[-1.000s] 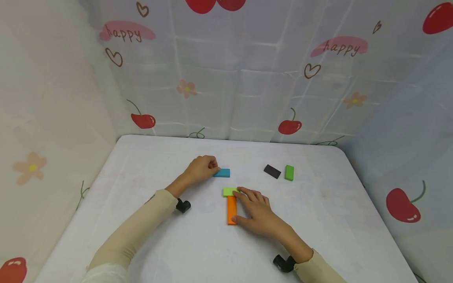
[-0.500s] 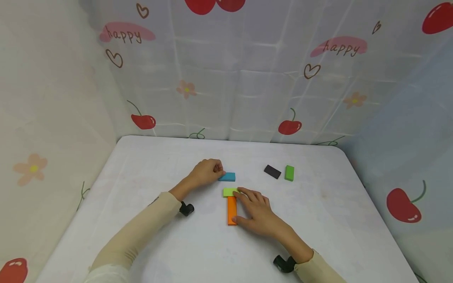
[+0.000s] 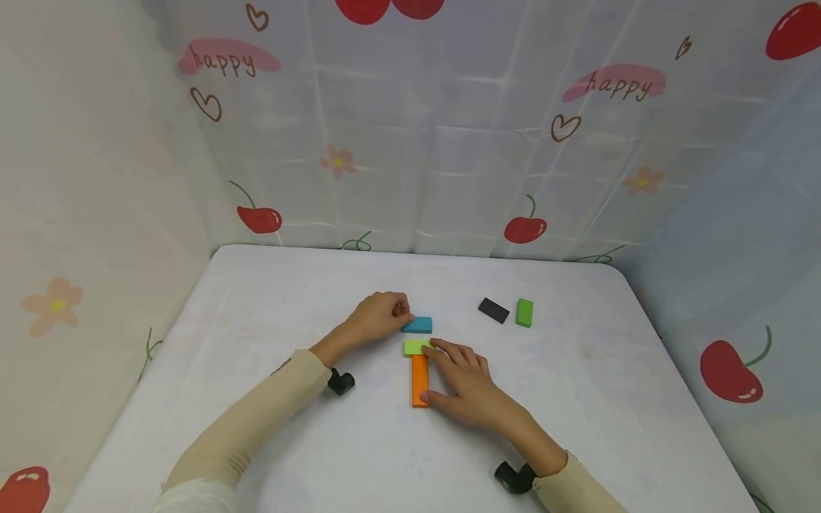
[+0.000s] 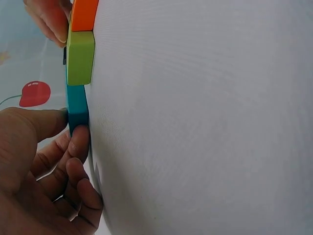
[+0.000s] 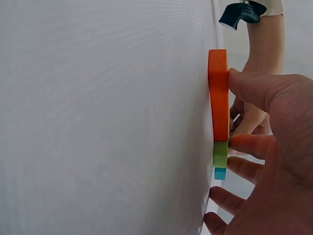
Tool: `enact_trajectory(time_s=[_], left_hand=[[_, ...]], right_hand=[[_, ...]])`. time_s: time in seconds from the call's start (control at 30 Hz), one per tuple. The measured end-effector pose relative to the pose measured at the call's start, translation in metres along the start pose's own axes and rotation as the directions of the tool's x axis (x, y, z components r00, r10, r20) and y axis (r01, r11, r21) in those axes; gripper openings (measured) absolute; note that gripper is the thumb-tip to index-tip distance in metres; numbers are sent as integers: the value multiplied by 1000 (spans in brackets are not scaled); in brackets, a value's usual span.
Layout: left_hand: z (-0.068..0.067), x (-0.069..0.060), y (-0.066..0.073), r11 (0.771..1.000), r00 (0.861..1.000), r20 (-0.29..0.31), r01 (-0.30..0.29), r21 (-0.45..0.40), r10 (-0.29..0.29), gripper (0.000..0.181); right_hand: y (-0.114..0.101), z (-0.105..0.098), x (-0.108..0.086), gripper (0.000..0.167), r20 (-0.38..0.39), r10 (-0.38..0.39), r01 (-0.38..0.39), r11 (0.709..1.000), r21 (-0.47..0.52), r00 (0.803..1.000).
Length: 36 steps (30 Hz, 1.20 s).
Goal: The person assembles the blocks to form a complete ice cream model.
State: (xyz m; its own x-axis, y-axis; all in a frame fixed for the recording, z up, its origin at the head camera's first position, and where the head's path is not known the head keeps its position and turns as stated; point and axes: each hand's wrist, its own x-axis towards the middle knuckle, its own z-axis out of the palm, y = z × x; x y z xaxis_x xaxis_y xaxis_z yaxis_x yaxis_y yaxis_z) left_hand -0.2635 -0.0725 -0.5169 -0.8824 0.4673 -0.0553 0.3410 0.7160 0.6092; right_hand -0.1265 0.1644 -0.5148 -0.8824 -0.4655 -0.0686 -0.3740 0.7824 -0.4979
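My left hand (image 3: 380, 315) pinches the left end of a blue block (image 3: 420, 325), thumb on one side and fingertips on the other, as the left wrist view shows with the blue block (image 4: 77, 105). Just nearer than it lies a lime-green block (image 3: 415, 348), set crosswise at the far end of an upright-running orange block (image 3: 420, 381). A narrow gap separates blue from lime in the head view. My right hand (image 3: 471, 388) is spread, its thumb touching the orange block's near end and a fingertip at the lime block's right end. The right wrist view shows the orange block (image 5: 219, 98) along the thumb.
A black block (image 3: 494, 311) and a green block (image 3: 524, 313) lie side by side at the back right of the white table (image 3: 288, 285). A patterned curtain (image 3: 417, 142) hangs behind the table's far edge.
My left hand has moved right and slightly nearer, bringing the blue block from upper left of the lime block to just behind it. My right hand has stayed in place.
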Motion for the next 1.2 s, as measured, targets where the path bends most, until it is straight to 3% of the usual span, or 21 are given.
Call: enact_trajectory(time_s=[1.2], left_hand=[[9,-10,3,999,999,12,-30,-12,30,17]], right_hand=[[-3,-2,-1,78,9,11,-11,1000,15,1000]])
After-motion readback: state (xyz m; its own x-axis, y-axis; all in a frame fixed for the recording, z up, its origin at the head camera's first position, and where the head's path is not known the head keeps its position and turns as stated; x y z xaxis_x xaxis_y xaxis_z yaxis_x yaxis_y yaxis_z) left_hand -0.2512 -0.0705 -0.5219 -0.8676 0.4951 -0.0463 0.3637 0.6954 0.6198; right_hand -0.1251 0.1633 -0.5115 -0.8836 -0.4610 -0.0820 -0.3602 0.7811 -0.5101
